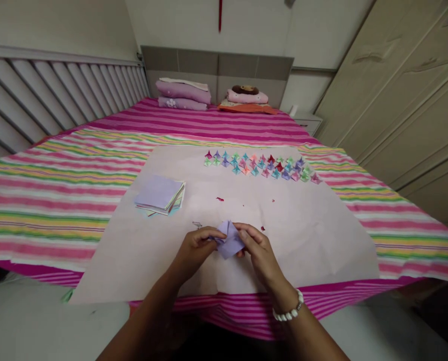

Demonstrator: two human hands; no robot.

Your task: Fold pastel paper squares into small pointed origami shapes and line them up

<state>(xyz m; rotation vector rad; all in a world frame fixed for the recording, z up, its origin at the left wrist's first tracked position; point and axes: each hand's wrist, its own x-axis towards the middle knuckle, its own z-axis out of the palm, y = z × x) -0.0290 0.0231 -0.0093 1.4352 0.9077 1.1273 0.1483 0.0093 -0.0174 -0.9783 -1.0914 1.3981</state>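
A partly folded piece of lilac origami paper (pixel 229 243) is held between both hands, just above the pale sheet (pixel 164 273) spread over the bed. On its left side, my left hand (pixel 197 248) pinches the paper between thumb and fingers. My right hand (pixel 256 248) grips the right edge, thumb on top and fingertips showing underneath. Close behind my left hand lies a small thin object (pixel 197 224), too small to name. To the left rests a stack of square paper (pixel 158 193), lilac on top with other colours beneath.
Several rows of small folded paper pieces (pixel 261 164) in many colours stand along the sheet's far edge. Small red scraps (pixel 220 199) lie mid-sheet. Folded bedding (pixel 182 95) sits by the headboard (pixel 254 67); a slatted rail (pixel 66 95) runs along the left.
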